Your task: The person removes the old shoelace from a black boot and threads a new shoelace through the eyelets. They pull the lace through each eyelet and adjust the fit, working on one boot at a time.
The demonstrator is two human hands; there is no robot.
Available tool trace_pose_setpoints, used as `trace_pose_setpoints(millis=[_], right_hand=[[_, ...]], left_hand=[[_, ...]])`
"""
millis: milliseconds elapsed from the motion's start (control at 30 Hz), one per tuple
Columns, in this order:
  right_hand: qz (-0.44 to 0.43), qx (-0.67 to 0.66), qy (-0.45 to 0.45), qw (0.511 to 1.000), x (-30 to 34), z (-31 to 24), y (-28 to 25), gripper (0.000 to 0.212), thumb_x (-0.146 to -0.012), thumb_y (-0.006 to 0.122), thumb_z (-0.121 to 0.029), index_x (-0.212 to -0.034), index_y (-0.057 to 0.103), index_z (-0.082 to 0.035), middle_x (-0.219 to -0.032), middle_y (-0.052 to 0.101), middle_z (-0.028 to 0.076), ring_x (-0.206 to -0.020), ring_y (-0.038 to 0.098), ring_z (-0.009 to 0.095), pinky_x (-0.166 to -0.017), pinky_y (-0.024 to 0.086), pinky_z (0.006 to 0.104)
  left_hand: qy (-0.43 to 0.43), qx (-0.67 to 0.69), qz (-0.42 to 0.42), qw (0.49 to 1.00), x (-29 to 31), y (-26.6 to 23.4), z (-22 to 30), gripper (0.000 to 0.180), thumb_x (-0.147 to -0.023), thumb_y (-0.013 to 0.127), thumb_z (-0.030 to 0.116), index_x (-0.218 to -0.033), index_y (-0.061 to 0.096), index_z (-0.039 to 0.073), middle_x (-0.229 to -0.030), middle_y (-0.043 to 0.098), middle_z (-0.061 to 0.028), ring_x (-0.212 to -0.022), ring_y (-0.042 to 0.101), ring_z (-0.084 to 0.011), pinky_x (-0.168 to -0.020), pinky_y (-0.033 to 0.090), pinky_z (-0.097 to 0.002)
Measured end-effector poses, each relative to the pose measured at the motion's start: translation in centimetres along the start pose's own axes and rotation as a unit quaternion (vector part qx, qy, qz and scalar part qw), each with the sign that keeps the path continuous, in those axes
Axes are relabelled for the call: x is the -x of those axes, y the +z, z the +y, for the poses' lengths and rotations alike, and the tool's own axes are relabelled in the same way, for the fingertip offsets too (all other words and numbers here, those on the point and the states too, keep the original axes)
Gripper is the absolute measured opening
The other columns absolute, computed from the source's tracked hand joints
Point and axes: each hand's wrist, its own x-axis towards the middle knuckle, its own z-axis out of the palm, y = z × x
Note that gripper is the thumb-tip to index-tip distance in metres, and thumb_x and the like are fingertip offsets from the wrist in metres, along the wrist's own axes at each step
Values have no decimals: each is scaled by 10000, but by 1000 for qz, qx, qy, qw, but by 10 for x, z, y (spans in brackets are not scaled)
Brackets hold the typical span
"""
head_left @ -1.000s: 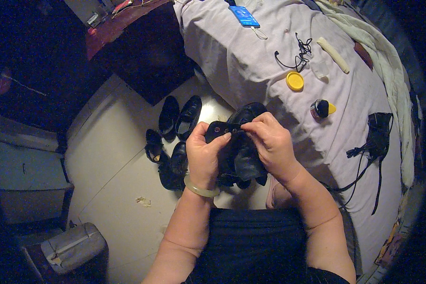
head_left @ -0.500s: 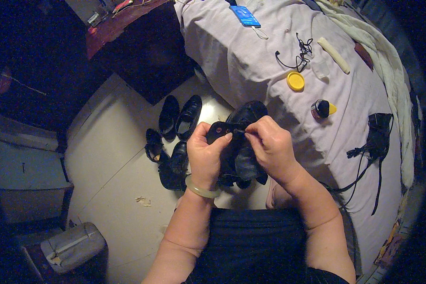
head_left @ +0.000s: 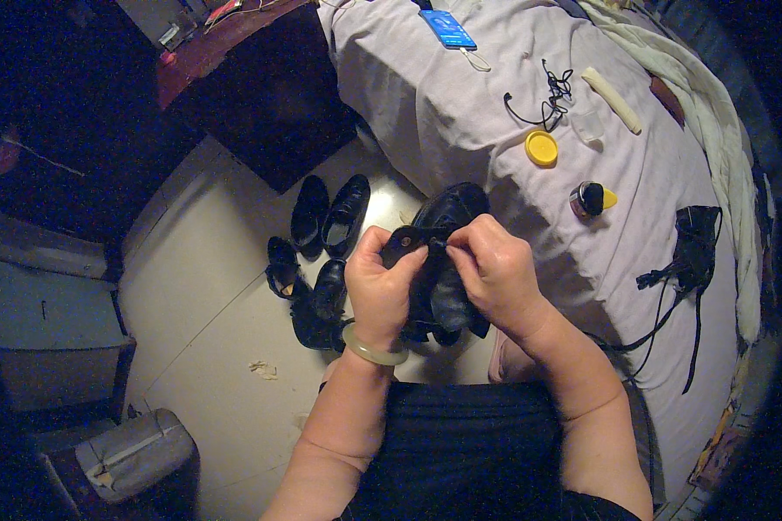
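A black flap with round eyelet holes, apparently the lacing part of a black shoe, is stretched between my two hands. My left hand pinches its left end between thumb and fingers; a pale bangle circles that wrist. Close beside it, my right hand has thumb and fingertips pressed together at the flap's right end, at a small dark bit that may be lace. Behind and below the hands are a dark shoe toe and shiny black leather. How these join the flap is hidden.
Several black shoes stand on the pale tiled floor. On the sheeted bed lie a phone, black cord, yellow lid, dark jar, off-white stick and black straps. A grey case sits lower left.
My right fingertips have shifted slightly left along the flap, and my left hand slightly right. Fewer eyelets show between them now. Both hands keep their pinch.
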Motion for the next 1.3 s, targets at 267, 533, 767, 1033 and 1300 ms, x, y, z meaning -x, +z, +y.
trace_pose_setpoints(millis=[267, 533, 767, 1033, 1300], right_hand=[[0, 2, -6, 1000, 0, 1, 1, 109, -768, 665, -59, -844, 587, -45, -790, 570, 121, -645, 603, 321, -558, 501, 393], [-6, -7, -2, 1000, 0, 1, 2, 111, -766, 661, -52, -842, 581, -40, -797, 573, 132, -659, 607, 330, -561, 503, 399], [-12, -22, 8, 1000, -1, 1, 5, 117, -767, 659, -54, -845, 573, -32, -809, 583, 143, -690, 611, 340, -592, 510, 403], [-31, -158, 126, 979, -8, 2, -22, 101, -816, 644, -79, -866, 608, 1, -814, 592, 137, -711, 603, 278, -640, 477, 331], [-92, -180, 71, 977, -10, 23, -30, 97, -834, 606, -37, -918, 643, -6, -879, 578, 72, -831, 559, 178, -734, 447, 278]], left_hand=[[-5, -2, -1, 1000, 3, 4, 2, 143, -774, 683, -23, -794, 552, 29, -771, 599, 4, -696, 521, -51, -620, 450, -204], [-1, -4, -9, 1000, 5, 5, 0, 171, -746, 700, -38, -827, 573, 44, -792, 627, -11, -703, 554, -76, -637, 466, -231], [17, -19, -19, 999, 6, 6, -1, 120, -787, 680, -7, -822, 570, 28, -775, 618, 5, -719, 540, -43, -616, 462, -204], [208, -173, -58, 961, 6, 0, -2, 129, -726, 664, -54, -791, 579, 18, -792, 647, -75, -702, 604, -163, -661, 483, -288], [456, -280, -89, 840, -1, 8, 11, 172, -633, 635, -46, -763, 578, 49, -741, 619, -102, -624, 614, -270, -536, 485, -330]])
